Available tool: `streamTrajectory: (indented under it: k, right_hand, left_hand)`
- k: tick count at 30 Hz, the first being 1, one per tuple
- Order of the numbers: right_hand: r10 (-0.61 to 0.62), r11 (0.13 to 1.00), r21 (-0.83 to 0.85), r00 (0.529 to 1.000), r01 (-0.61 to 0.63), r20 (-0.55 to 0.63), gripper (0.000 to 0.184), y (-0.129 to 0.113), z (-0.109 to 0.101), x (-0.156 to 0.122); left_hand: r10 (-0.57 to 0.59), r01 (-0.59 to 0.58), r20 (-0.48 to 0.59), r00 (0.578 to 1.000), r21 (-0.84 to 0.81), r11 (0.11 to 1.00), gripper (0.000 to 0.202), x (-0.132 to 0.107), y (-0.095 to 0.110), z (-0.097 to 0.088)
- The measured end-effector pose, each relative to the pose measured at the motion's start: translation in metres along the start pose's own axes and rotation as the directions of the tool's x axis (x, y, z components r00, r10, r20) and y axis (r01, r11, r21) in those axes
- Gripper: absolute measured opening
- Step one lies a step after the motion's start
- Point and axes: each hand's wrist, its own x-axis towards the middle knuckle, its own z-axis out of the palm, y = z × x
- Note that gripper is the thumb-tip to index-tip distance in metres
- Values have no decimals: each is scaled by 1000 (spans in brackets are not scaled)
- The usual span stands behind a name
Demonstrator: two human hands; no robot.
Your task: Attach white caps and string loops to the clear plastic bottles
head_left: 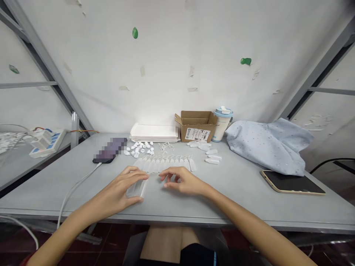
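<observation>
Loosely, the left hand point(122, 188) spread its thumb and fingers around some clear plastic pieces point(135, 189) low on the table point(235, 207); whether it pressed on them could not be told. The right hand point(183, 180) curled with its thumb apart from its fingertips, nothing visible between them, just beside a row of translucent pieces with loops point(166, 165). A slack left grip, it seemed, might let the smooth pieces slide apart, and a low sweep of the right fingers could snag a loop and skew the row. Beyond, the small white caps point(142, 147) lay loose, likely to scatter if a sleeve or the white cable point(79, 184) brushed them. Farther back, the cardboard box point(198, 127) bore a white label point(197, 133) with dark printed blocks, too small to read; no brand was legible on the blue-lidded cup point(221, 127) either.
</observation>
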Motion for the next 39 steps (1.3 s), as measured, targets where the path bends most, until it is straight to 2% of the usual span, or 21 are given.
streamTrajectory:
  k: [7,14,31,39]
  right_hand:
    - [64,997,-36,991,-69,-118,20,-1,-8,1]
    - [88,993,-62,984,-99,-157,17,1,-10,2]
    - [74,991,-93,971,-98,-228,12,10,-14,5]
    - [80,991,-83,957,-107,-277,12,12,-23,6]
  left_hand:
    - [-63,62,74,995,25,998,39,-4,-17,-2]
    - [-195,181,183,964,91,979,41,-1,-19,-5]
    - [-154,135,193,969,108,985,42,-1,-26,-2]
    - [-131,120,169,977,74,990,43,13,-7,-11]
